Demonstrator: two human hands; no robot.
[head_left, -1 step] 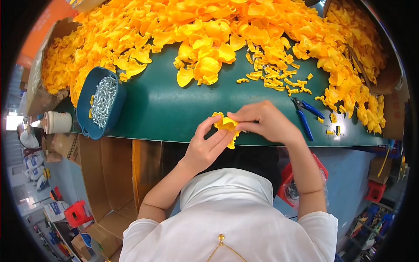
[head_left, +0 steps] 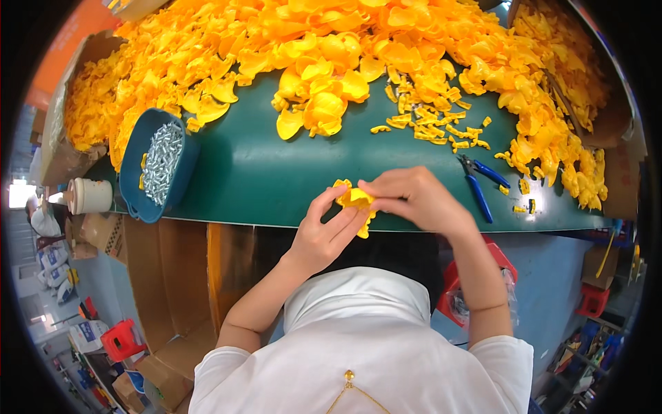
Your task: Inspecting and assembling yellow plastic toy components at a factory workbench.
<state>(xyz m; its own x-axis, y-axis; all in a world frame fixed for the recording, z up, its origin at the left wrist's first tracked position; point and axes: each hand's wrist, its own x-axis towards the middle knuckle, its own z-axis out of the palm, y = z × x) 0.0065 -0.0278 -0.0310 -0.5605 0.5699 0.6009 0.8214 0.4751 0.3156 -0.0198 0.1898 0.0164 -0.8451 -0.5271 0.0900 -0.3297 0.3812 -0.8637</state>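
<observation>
Just over the front edge of the green table, a curved yellow plastic piece (head_left: 356, 199) with a ragged lower tip is between my hands. My left hand (head_left: 323, 233) grips it from the left, with thumb and fingers closed on its side. At its right edge, the fingers and thumb of my right hand (head_left: 417, 199) pinch it. Whether a small metal part is also in those fingertips is hidden. Nearest to my right hand on the table lie blue-handled cutting pliers (head_left: 480, 185). To the left, a blue plastic basket (head_left: 129, 181) holds many small silver metal pins (head_left: 164, 162).
A large heap of yellow plastic shells (head_left: 276, 31) covers the far side of the green table (head_left: 255, 165). Small yellow strips (head_left: 431, 124) lie right of centre. A white tub (head_left: 91, 195) stands at left. Below are a cardboard box (head_left: 169, 276) and red stools (head_left: 123, 339).
My right hand sits very slightly lower, still at the yellow piece. The whole view has shifted a little; the things on the table lie as before.
</observation>
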